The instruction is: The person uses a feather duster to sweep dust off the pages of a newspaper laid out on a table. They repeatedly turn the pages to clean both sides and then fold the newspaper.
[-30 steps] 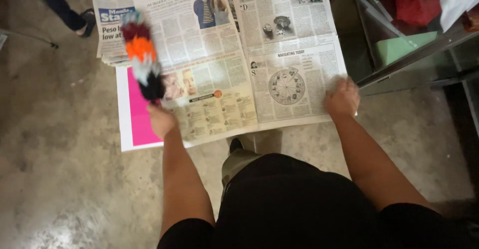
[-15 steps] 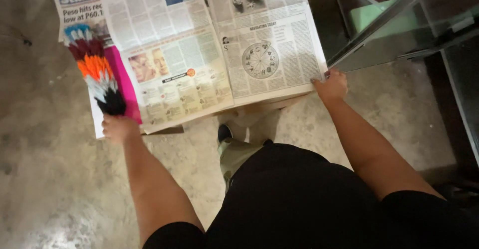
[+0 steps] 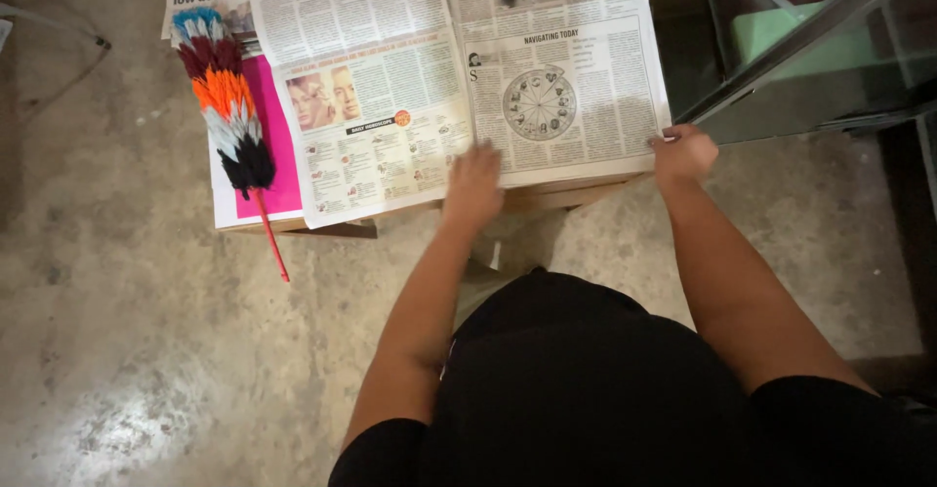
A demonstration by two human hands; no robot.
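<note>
Paper newspaper (image 3: 459, 87) under both hands.

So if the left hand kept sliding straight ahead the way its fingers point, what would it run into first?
Nothing solid, it seems: the left hand lies flat on the open newspaper, fingers pointing up the page, so it would just cross more newsprint.

The left hand (image 3: 475, 186) has let go of the feather duster (image 3: 227, 106), which now lies alone on the pink sheet (image 3: 270, 126) with its handle over the edge, and has moved right onto the newspaper's (image 3: 459, 87) near edge.
</note>
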